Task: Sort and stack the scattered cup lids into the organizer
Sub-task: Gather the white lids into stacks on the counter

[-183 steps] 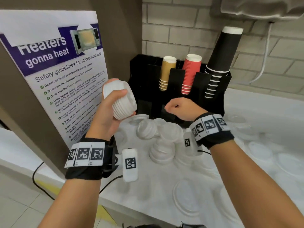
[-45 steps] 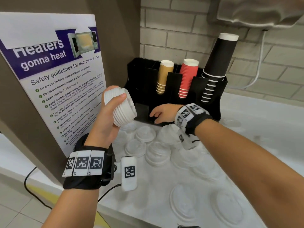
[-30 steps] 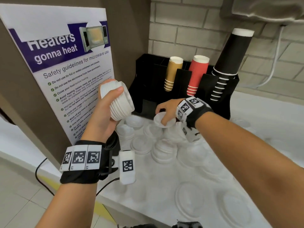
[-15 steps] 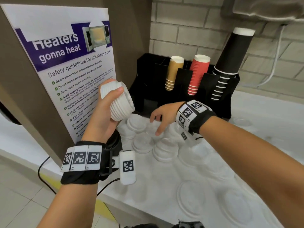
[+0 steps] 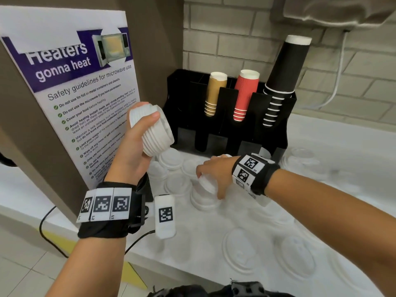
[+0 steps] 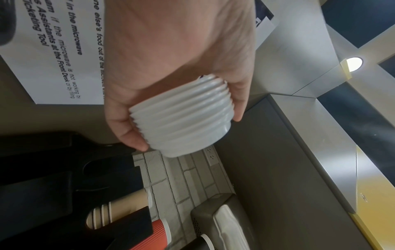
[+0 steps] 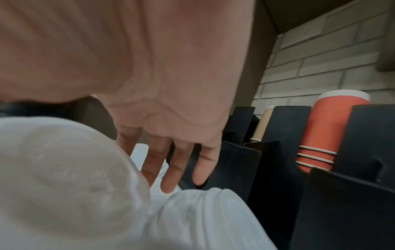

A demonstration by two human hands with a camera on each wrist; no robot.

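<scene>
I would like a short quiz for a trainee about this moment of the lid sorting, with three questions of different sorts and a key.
1. True or false: the left hand grips a stack of white lids held up off the counter.
2. Which cups stand between the tan cups and the black cups in the black organizer? A) blue B) red C) green
3. Fill in: the right hand holds a single white ____ above a short pile of lids on the counter.

Key: 1 true; 2 B, the red cups; 3 lid.
</scene>
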